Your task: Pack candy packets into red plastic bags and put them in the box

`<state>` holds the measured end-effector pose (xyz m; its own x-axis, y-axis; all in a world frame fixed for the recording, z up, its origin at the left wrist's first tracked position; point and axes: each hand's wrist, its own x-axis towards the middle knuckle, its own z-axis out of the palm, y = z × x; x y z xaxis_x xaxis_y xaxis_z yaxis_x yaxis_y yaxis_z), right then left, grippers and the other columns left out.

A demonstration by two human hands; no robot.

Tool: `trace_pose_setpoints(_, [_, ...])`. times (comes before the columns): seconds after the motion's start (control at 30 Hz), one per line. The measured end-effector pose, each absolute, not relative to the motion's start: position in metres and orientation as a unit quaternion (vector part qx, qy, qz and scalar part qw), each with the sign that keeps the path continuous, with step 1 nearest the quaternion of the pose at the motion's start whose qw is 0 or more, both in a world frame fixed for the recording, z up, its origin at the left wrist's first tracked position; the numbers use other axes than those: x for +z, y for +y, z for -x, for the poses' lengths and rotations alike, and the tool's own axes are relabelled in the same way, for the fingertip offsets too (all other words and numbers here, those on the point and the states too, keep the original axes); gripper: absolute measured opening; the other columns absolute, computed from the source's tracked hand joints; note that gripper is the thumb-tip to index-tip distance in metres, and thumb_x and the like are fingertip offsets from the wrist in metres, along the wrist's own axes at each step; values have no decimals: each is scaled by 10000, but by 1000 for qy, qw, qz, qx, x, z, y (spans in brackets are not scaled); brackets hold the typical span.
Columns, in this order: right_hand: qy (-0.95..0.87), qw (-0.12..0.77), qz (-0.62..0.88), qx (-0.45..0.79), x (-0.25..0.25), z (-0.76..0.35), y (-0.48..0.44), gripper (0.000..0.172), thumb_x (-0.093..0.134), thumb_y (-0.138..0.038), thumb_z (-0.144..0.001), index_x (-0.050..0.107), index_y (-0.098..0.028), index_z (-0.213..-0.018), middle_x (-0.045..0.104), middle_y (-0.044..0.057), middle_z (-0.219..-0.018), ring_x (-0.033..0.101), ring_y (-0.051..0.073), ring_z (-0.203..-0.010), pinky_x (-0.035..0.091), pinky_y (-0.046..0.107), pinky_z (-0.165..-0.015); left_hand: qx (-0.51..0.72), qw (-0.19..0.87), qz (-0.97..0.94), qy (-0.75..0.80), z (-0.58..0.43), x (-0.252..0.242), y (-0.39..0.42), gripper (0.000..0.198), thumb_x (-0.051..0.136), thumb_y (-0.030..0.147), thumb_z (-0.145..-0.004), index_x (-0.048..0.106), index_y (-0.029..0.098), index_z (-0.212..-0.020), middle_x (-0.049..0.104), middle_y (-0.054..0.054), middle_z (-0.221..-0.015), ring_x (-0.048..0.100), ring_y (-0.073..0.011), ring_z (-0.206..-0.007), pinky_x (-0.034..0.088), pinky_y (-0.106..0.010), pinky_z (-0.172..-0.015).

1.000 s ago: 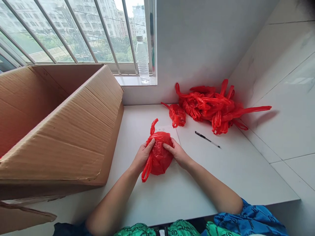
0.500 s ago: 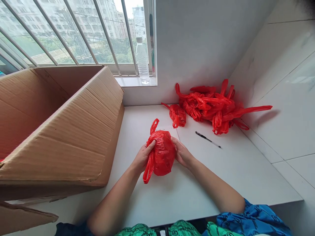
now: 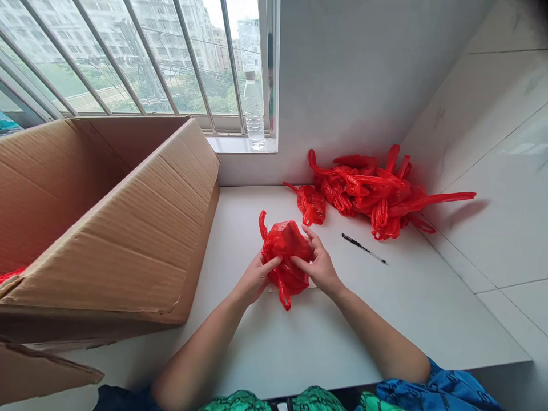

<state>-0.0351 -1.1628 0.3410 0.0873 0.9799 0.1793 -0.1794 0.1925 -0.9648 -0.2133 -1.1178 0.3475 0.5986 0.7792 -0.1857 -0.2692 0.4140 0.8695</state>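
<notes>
Compared with half a second ago, the red bag (image 3: pixel 289 242) is turned: its lower loop (image 3: pixel 285 295) now hangs nearer its middle, and your right grip (image 3: pixel 323 265) now shows its thumb on the front. You have the bag to the right of the cardboard box (image 3: pixel 120 234), over the tabletop (image 3: pixel 299 348); whether it touches down, I cannot tell. Your left grip (image 3: pixel 254 277) closes on its near-box side, thumb in front; your right, more spread, clasps the other side. Farther right of the box lie a pen (image 3: pixel 363 248) and a pile of red bags (image 3: pixel 368 191).
</notes>
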Motion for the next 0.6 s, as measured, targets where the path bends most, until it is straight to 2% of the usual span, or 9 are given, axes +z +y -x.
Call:
trace_pose_setpoints(0.07, [-556,571,416,438,349,37,-1172,819,790,-305,-758,391,-389,-1468,608,28,-1359,595,254,-1198,418,462,-1076,336,807,-393,285,213,345,-1118,375,673,380,-870,622,186,-1187,689,-119,-1142,666,-284,-1007,532,-379,-852])
trace_pose_setpoints(0.13, [-594,563,395,417,354,38,-1180,759,787,-302,-765,443,-399,-1434,606,27,-1366,568,265,-1231,424,462,-1055,346,839,-340,246,215,343,-1115,304,652,377,-864,656,171,-1088,706,-103,-1039,674,-258,-932,540,-376,-837])
trace_pose_setpoints(0.2, [-583,585,389,407,354,35,-1182,606,748,-329,-807,516,-381,-1365,630,40,-1324,604,264,-1165,471,452,-980,374,852,-298,213,219,342,-1111,221,691,343,-813,667,179,-959,699,-55,-895,663,-198,-798,549,-333,-771])
trace_pose_setpoints(0.27, [-550,603,414,403,348,31,-1178,416,686,-383,-857,594,-338,-1260,660,59,-1250,654,245,-1016,510,435,-882,404,844,-289,204,222,344,-1109,225,750,343,-741,651,195,-880,664,-15,-802,619,-147,-687,535,-282,-668])
trace_pose_setpoints(0.33, [-518,605,450,404,339,27,-1171,295,645,-438,-879,653,-290,-1133,697,67,-1117,665,219,-875,522,417,-814,402,817,-333,245,225,350,-1112,284,779,394,-694,639,204,-852,638,-5,-766,582,-131,-627,510,-263,-596])
trace_pose_setpoints(0.43, [-502,584,483,416,326,22,-1160,263,625,-476,-885,684,-247,-1000,712,57,-930,658,200,-785,529,398,-782,375,752,-428,333,233,371,-1129,262,786,379,-690,622,187,-760,606,-14,-702,549,-130,-582,475,-255,-543])
trace_pose_setpoints(0.53, [-525,558,487,419,318,23,-1157,265,617,-479,-887,689,-237,-966,711,50,-867,660,203,-787,540,378,-769,371,685,-523,346,251,407,-1164,205,747,269,-761,582,172,-689,577,-2,-668,510,-107,-569,421,-215,-516])
trace_pose_setpoints(0.6, [-557,541,479,409,316,25,-1160,251,622,-465,-879,692,-230,-933,712,49,-860,663,209,-802,544,358,-748,292,595,-669,336,269,436,-1190,195,621,280,-879,565,177,-723,546,17,-618,494,-100,-533,397,-205,-491])
